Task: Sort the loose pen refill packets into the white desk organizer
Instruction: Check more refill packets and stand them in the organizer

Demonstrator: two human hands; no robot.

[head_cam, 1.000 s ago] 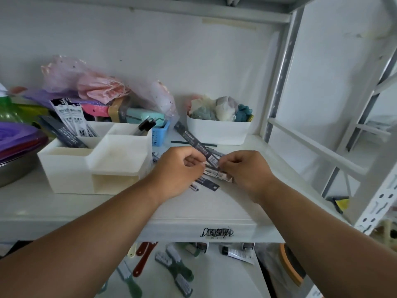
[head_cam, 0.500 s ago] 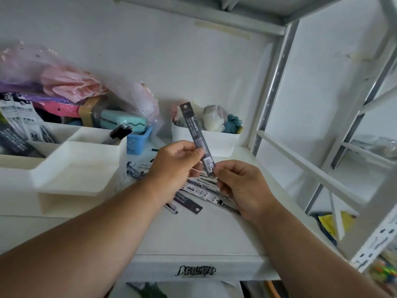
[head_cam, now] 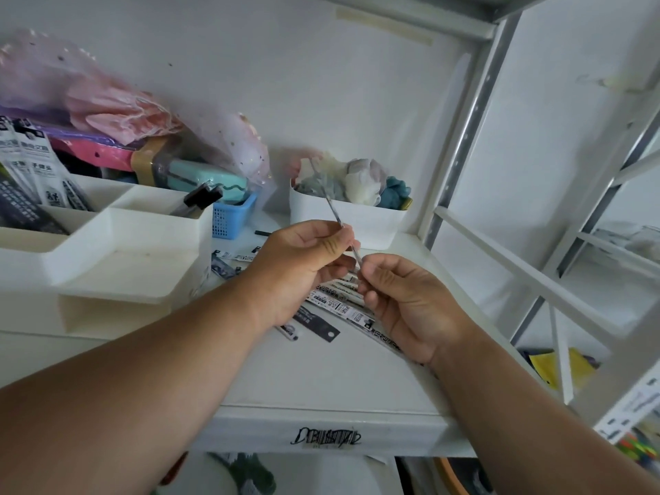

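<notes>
Above the shelf (head_cam: 321,380): both hands pinch 1 refill packet (head_cam: 334,212), left hand (head_cam: 303,262), right hand (head_cam: 403,301). Pickup step; next, carry left into white organizer (head_cam: 118,251).

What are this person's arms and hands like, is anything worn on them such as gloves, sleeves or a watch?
Nothing is worn that the picture shows. The left hand and right hand are bare, with no gloves, and no rings show on the fingers in view. Both forearms are bare from wrist to the frame's edge: no sleeves, watch or bracelet. Fingernails look short and unpainted.
</notes>
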